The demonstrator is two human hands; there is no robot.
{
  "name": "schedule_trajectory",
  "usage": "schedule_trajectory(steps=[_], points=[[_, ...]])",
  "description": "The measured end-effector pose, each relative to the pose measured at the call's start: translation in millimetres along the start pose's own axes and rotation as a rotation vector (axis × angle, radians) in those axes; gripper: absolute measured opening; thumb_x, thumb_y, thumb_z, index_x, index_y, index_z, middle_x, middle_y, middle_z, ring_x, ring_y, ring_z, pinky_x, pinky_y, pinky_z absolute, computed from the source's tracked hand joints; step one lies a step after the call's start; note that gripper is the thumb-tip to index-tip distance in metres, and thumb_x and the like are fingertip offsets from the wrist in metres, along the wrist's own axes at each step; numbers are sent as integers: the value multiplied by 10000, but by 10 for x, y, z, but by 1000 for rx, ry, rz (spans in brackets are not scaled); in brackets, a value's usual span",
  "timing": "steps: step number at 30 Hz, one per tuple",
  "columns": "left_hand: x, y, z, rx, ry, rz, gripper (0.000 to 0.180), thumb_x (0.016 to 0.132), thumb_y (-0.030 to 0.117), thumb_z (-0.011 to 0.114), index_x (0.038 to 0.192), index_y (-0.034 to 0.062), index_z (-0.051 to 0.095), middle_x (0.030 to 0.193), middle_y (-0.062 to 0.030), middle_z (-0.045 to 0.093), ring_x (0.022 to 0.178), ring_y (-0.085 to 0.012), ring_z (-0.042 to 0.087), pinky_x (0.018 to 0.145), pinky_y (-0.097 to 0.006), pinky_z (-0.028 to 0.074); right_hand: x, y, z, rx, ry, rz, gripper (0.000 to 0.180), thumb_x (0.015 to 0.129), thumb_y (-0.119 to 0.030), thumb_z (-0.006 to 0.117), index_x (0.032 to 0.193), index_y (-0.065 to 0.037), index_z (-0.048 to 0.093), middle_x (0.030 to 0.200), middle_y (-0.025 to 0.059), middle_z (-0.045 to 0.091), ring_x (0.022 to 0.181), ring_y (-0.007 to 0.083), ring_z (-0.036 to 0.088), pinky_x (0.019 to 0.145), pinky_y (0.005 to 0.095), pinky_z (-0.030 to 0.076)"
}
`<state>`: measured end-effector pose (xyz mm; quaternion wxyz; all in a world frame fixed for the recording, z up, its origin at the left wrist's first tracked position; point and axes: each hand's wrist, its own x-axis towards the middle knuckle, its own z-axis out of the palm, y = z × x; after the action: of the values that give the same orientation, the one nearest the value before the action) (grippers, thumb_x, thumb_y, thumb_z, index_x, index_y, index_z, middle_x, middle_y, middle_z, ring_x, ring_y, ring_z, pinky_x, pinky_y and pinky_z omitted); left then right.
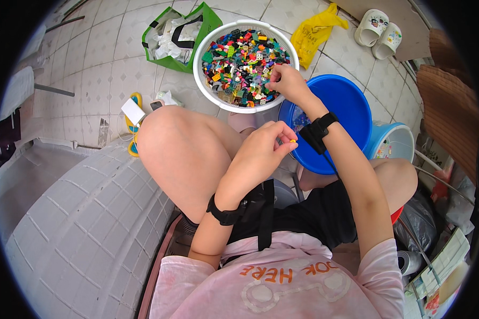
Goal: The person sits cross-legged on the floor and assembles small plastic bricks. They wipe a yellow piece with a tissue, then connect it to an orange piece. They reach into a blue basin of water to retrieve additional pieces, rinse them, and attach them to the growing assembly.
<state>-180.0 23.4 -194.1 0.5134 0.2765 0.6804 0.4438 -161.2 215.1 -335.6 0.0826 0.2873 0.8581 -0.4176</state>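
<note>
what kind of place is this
Likely a home, perhaps a tiled bathroom or wash area: pale floor tiles, slippers by the wall, and plastic tubs beside a white basket of small bricks the right hand picks through.

A pale tiled floor (pixel 98 69) carries everything. Beyond the right hand (pixel 287 82) stands a white basket (pixel 199 58) heaped with small coloured bricks (pixel 245 61). Just past its far left rim sits a green bag (pixel 167 61); a crumpled yellow bag (pixel 314 32) lies to the far right. Beneath that hand's wrist stands a blue bucket (pixel 351 103), with a light-blue tub (pixel 394 141) beside it.
</note>
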Motion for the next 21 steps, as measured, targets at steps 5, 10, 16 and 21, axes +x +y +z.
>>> schedule_trajectory(steps=[5,10,16,21], points=[[-2,1,-58,-91,111,-16,142,885,110,659,1005,41,629,850,-4,590,689,-59,503,624,-217,439,-139,-188,-293,506,-124,56,201,795,-167,762,844,-77,589,787,-19,602,709,81,544,607,247,440],[5,74,-134,-316,407,25,149,886,82,658,1031,54,644,902,-4,605,692,-49,527,652,-206,440,-629,-536,-750,939,-170,18,197,829,-178,744,909,-86,590,803,-28,629,693,33,539,616,182,414],[-126,326,-76,-537,490,293,240,840,11,697,1060,7,599,944,-30,637,793,-63,560,747,-199,446,-1412,-973,-1176,1018,-122,-59,244,858,-108,706,1070,-35,611,940,8,652,772,38,571,665,187,449],[-361,572,72,-426,384,379,195,838,1,695,1017,10,617,943,-39,660,792,-60,561,739,-200,444,-2043,-1214,-1311,1039,-23,-140,243,865,-29,684,1089,8,597,976,37,635,860,59,592,742,192,476]])
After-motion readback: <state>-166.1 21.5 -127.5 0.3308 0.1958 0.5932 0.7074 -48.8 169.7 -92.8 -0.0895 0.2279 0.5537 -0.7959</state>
